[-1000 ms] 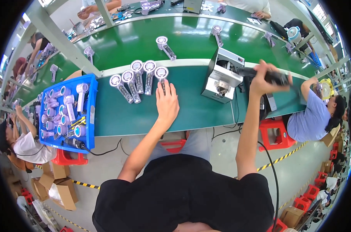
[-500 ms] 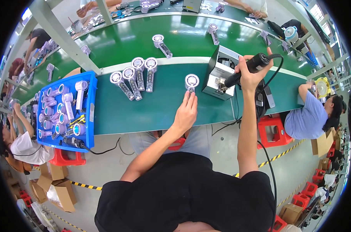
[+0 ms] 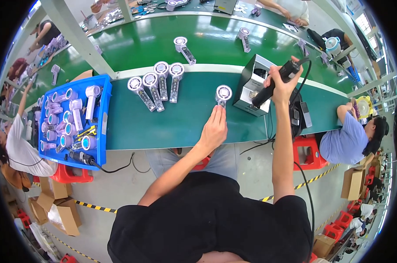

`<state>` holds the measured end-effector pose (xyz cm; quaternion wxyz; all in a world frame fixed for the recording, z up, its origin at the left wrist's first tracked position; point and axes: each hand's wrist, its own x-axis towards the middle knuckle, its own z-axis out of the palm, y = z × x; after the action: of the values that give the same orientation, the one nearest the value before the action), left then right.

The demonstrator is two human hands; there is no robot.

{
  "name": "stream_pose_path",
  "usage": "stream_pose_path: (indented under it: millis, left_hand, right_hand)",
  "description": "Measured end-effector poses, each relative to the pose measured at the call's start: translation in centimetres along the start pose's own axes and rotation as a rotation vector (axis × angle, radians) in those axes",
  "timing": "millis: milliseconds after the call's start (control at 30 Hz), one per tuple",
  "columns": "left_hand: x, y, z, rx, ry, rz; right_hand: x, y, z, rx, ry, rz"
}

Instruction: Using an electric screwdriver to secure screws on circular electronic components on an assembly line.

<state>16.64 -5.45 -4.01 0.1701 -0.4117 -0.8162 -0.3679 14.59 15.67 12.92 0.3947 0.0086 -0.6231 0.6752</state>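
My left hand (image 3: 214, 129) lies on the green bench and covers the handle of a small white and lilac hand fan (image 3: 223, 93), whose round head points away from me. My right hand (image 3: 280, 84) is raised and grips a black powered screwdriver (image 3: 277, 81) with a cable, tip slanting down toward a black and white box-shaped machine (image 3: 251, 85). Several more fans (image 3: 157, 81) lie in a row to the left on the bench.
A blue tray (image 3: 103, 127) at the left holds several fans and small tools. A green conveyor (image 3: 141, 39) behind carries single fans. Other people sit at left and right. A red stool (image 3: 307, 153) and cardboard boxes (image 3: 58, 206) stand on the floor.
My left hand slid one fan from the row rightward across the bench toward the machine. My right hand brought the screwdriver left and lower, over the machine.
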Motion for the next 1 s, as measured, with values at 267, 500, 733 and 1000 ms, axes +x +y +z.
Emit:
stream_pose_path:
  millis: [267, 500, 733, 1000]
  left_hand:
    - [-0.1, -0.1, 0.0, -0.018, 0.026, -0.018]
    - [0.0, 0.2, 0.0, -0.027, 0.029, -0.031]
    - [0.0, 0.1, 0.1, -0.008, 0.033, -0.026]
    - [0.2, 0.0, -0.2, -0.032, 0.037, -0.021]
  right_hand:
    - [-3.3, 2.0, 5.6, 0.046, -0.031, -0.138]
    - [-3.5, 3.0, 5.7, -0.06, -0.062, -0.159]
    - [-3.6, 3.6, 5.8, -0.067, -0.102, -0.154]
    - [-4.9, 5.1, 6.0, -0.005, -0.109, -0.245]
